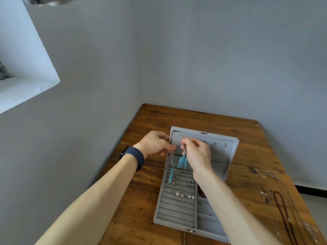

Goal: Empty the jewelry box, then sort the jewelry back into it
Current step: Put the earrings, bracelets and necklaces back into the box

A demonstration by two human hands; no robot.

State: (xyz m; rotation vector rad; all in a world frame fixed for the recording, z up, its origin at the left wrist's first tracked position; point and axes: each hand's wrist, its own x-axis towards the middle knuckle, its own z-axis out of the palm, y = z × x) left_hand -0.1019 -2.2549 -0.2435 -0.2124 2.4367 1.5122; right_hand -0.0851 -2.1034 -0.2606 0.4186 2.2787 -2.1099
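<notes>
Here, an open jewelry box (175, 212) on the wooden table (138, 214).
Above it the left hand (155, 144) pinches one feather earring (171, 174) by its chain, the right hand (196, 154) pinches the other earring (183, 160) — both dangling; necklaces (282, 212) lie far right.

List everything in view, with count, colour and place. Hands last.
table: one, brown wood, in the corner of the walls
jewelry box: one, grey, open on the table
feather earrings: two, turquoise, one hanging from each grip over the box
small earrings: several, silvery and pearl, in the box's ridged left section
beads: count unclear, dark red, right section, partly behind the right arm
necklaces: several, dark brown and silvery, on the table right of the box
watch: one, dark blue, left wrist
left grip: pinches one feather earring
right grip: pinches the other
</notes>
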